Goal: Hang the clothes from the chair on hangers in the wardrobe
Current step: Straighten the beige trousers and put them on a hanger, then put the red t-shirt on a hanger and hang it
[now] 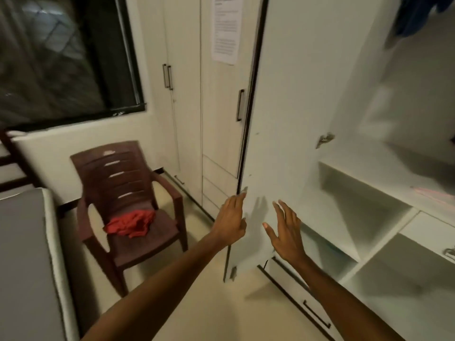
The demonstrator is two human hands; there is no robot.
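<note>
A crumpled red cloth garment [130,223] lies on the seat of a dark brown plastic armchair [128,193], its long axis running roughly left to right across the seat, well to the left of both hands and apart from them. The chair faces toward the camera and slightly right. The left hand [230,222] reaches forward with straight fingers, its grip released, fingertips at the edge of the open white wardrobe door [283,119]; whether they touch it cannot be told through the blur. Just right of it, the right hand [286,232] is spread wide, grip released, holding nothing, in front of the door's inner face. Further right are the white wardrobe shelves [364,193]. High above the right hand, a blue garment [416,16] hangs inside the wardrobe.
</note>
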